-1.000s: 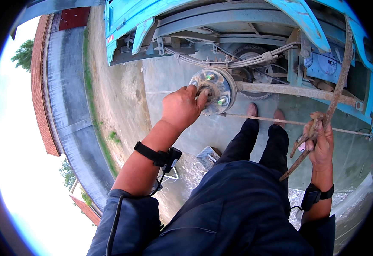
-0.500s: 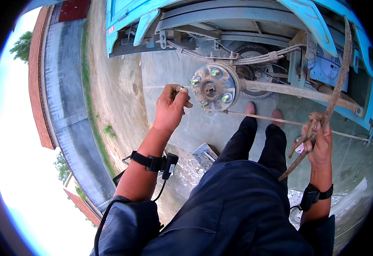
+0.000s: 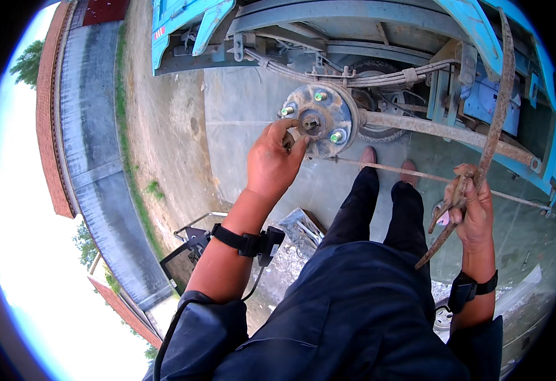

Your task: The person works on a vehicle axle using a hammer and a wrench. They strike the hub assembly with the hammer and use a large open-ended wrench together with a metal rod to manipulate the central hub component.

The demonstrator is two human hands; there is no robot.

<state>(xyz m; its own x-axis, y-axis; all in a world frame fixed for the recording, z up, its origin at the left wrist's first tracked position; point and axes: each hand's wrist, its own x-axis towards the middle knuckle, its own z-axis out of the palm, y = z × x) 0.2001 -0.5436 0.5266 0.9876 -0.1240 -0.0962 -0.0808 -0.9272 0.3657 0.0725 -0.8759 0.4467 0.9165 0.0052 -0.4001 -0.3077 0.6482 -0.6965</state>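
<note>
My left hand is at the left face of a rusty wheel hub, thumb and index finger curled close to its centre. Something small and dark shows between those fingers, but I cannot make out what it is. Bright green-tipped wheel studs stick out of the hub, and the lower left one is hidden behind the hand. At the right, my right hand is wrapped round a long, slightly curved rusty metal bar. A shorter rusty piece lies alongside it in the same grip.
Above the hub is a blue vehicle body with leaf springs. A rusty axle beam runs right from the hub, with a thin rod below it. A tray of metal tools lies on the ground left of my legs.
My left hand has moved right, from beside the hub onto its face. The right hand keeps its hold on the rusty bar with little movement. The view has shifted slightly.
</note>
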